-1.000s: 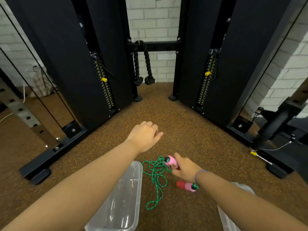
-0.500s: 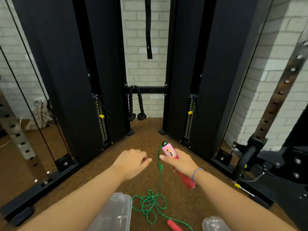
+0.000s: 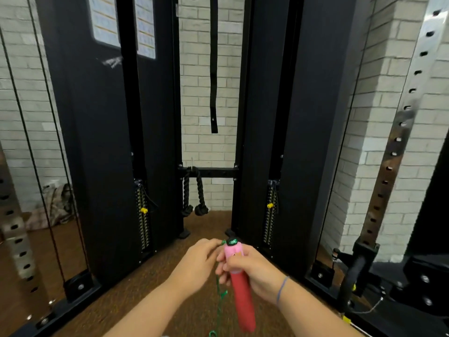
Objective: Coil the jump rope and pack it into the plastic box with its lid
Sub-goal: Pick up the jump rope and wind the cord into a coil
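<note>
Right hand (image 3: 252,273) is closed around a jump rope handle (image 3: 239,283), fingers wrapped over the join between its pink upper section and red lower grip; the handle stands nearly upright, leaning slightly, with its dark green-marked cap uppermost and its red end pointing down toward the lower frame edge. A thin blue band sits on the right wrist. Left hand (image 3: 194,266) is just beside the handle on its left, fingers curled and fingertips pinched at the green cord (image 3: 220,302) where it leaves the cap; motion blur makes the exact contact hard to confirm, but the grip reads as closed on the cord. Both forearms enter from the bottom edge and converge at mid-frame, held above the floor. The cord hangs down between the two hands, kinked in places, and runs out of the bottom edge; its remaining length and the second handle cannot be seen. The plastic box and its lid are not visible in this view. Beneath the hands lies brown speckled floor (image 3: 136,295). Behind stand two black weight-stack columns (image 3: 102,142) with yellow selector pins, joined by a crossbar carrying a black tricep rope (image 3: 193,193). A black strap (image 3: 213,69) hangs against the white brick wall (image 3: 206,147). A perforated steel upright (image 3: 398,132) stands at right, partly cut off.
</note>
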`<state>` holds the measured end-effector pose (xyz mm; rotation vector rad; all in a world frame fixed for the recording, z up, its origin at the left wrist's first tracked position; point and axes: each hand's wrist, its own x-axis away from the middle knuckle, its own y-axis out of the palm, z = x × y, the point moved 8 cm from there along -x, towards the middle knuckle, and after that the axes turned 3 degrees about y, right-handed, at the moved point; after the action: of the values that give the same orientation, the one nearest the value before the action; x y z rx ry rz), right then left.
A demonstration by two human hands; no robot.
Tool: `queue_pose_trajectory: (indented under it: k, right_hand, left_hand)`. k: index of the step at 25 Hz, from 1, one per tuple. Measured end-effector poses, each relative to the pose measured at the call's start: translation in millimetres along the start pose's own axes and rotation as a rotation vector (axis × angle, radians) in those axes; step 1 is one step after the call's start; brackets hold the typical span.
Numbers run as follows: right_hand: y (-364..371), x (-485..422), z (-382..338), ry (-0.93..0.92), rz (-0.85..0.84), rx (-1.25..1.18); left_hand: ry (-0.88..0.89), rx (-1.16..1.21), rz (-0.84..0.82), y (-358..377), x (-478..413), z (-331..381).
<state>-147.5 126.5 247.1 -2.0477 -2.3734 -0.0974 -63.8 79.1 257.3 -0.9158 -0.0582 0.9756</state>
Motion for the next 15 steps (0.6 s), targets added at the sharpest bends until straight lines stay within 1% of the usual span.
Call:
queue_pose_trajectory:
  k: [2,3,5,6,7,10,13,15]
  right_hand:
    - [8,3,-10,-0.054,-0.054,-0.066]
    - [10,5,-15,-0.087,-0.072,-0.088]
    - [11,9,-27,-0.156,-0.104,-0.143]
    - [9,11,-34,-0.189,-0.122,-0.185]
    - [9,13,-41,-0.221,-0.144,-0.23]
    - [7,17,-64,-0.299,-0.212,-0.294]
    - [11,20,-75,-0.301,-0.287,-0.288]
    - [17,24,-85,-0.318,-0.287,-0.237]
  left_hand:
    - [-0.019,0.257,-0.022,-1,3,11]
    - [-0.047,0.303,-0.018,-3,6,14]
    - [-0.095,0.293,0.058,-7,8,15]
    - [-0.107,0.233,0.08,-8,9,16]
    - [-0.105,0.228,0.076,-6,8,17]
    - [-0.004,0.192,0.069,-9,7,44]
    - [-0.027,0.168,0.055,-16,9,57]
    - [-0.04,0.173,0.021,-18,11,62]
